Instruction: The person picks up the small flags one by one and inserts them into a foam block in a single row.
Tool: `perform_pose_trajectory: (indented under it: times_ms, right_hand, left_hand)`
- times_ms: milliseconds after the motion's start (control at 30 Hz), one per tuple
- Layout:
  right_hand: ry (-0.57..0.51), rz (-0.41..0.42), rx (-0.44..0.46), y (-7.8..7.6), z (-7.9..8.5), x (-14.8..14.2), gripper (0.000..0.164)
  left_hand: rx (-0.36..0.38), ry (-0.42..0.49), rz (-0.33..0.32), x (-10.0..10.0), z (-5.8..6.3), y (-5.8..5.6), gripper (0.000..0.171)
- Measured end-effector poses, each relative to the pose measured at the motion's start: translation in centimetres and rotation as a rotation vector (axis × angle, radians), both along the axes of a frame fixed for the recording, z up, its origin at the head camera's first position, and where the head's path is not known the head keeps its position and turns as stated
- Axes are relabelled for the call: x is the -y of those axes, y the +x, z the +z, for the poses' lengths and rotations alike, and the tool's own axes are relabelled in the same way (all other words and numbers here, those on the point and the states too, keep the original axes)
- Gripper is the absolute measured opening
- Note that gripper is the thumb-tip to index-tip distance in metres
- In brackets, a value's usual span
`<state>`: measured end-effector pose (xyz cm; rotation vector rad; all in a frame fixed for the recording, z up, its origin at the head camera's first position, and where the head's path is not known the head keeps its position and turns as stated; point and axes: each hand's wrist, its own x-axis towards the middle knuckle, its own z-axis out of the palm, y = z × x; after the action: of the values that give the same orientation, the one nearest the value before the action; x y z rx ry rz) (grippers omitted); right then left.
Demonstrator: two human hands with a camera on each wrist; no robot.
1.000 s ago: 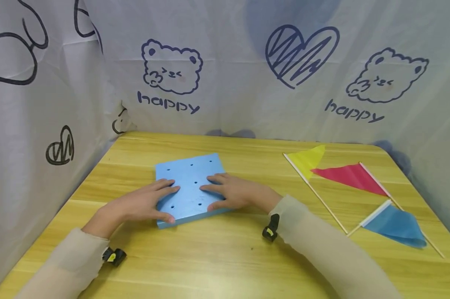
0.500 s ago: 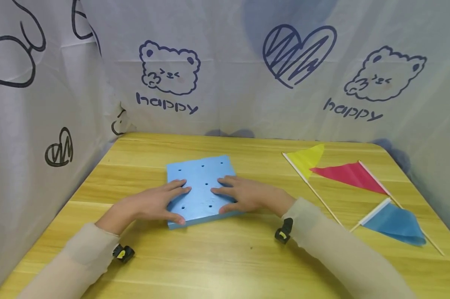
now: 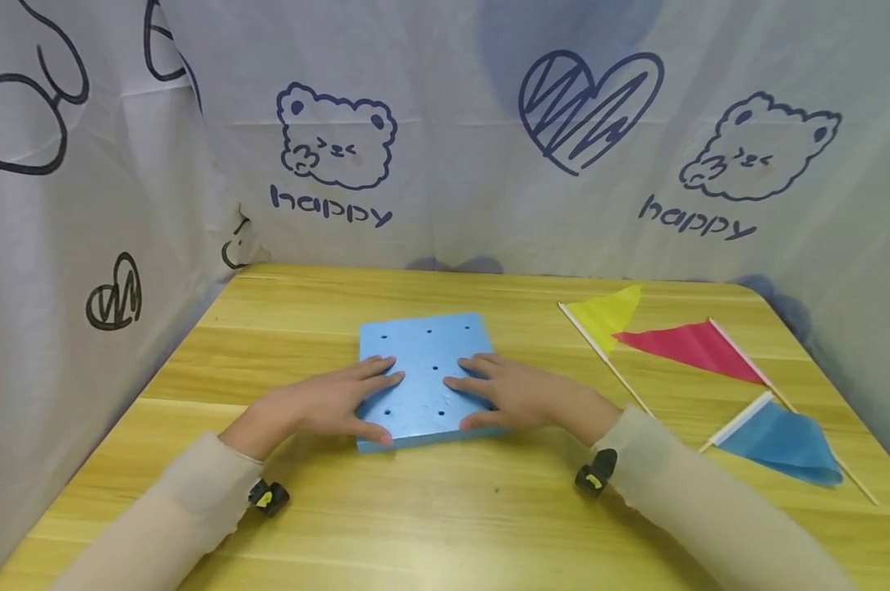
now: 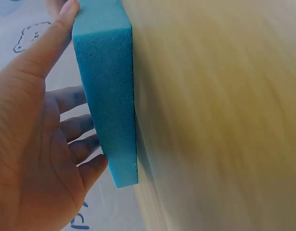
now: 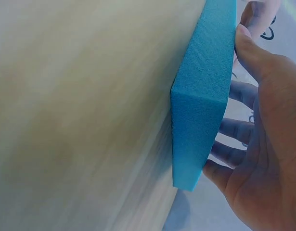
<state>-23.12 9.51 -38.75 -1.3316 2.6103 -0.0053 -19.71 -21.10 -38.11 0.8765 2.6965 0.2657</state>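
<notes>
A thick light-blue foam block with several small holes in its top lies flat on the wooden table in the head view. My left hand rests on its left side, fingers spread across the top and thumb at the near left corner. On the opposite side, my right hand lies with extended fingers on the top and its thumb along the near edge. In both wrist views, the fingers touch the upper face of the block while the palms stand off its sides. Parts of the block's side edges are hidden under the hands.
Three triangular flags on thin sticks lie to the right: yellow, red and blue. The yellow flag's stick reaches close to the right sleeve. A white printed curtain hangs behind and beside the table.
The foam block has slid to the right across the table and turned slightly, with both hands on it throughout. The flags have stayed in place.
</notes>
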Motion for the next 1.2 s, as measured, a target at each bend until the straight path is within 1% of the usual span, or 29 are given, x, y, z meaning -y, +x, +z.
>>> perform_pose_trajectory:
  times_ms: [100, 267, 500, 567, 733, 967, 1067, 1200]
  right_hand:
    - [-0.004, -0.021, -0.004, 0.5, -0.1, -0.8, 0.076]
    - [0.023, -0.066, -0.003, 1.3, -0.2, -2.1, 0.076]
    - [0.051, -0.089, 0.004, 2.4, 0.1, -3.8, 0.075]
    - [0.059, -0.101, 0.013, 2.6, 0.1, -4.2, 0.074]
    - [0.049, -0.138, 0.048, 3.2, 0.2, -5.4, 0.074]
    - [0.007, -0.166, 0.051, 4.0, 0.1, -7.1, 0.076]
    - [-0.003, -0.176, 0.049, 4.3, 0.1, -7.7, 0.076]
    - [-0.013, -0.189, 0.056, 4.8, 0.2, -8.3, 0.076]
  left_hand:
    - [-0.009, -0.01, -0.018, -0.6, -0.1, 0.0, 0.1]
    - [-0.034, -0.036, -0.07, -1.6, -0.1, 0.1, 0.095]
    - [-0.044, -0.046, -0.122, -2.9, -0.2, 0.3, 0.091]
    - [-0.041, -0.049, -0.131, -3.3, -0.2, 0.3, 0.091]
    - [-0.035, -0.076, -0.127, -4.5, -0.3, 0.2, 0.092]
    - [-0.039, -0.084, -0.158, -6.1, -0.5, -0.1, 0.093]
    - [-0.03, -0.093, -0.166, -6.6, -0.6, -0.2, 0.093]
    - [-0.006, -0.075, -0.167, -7.2, -0.5, -0.1, 0.093]
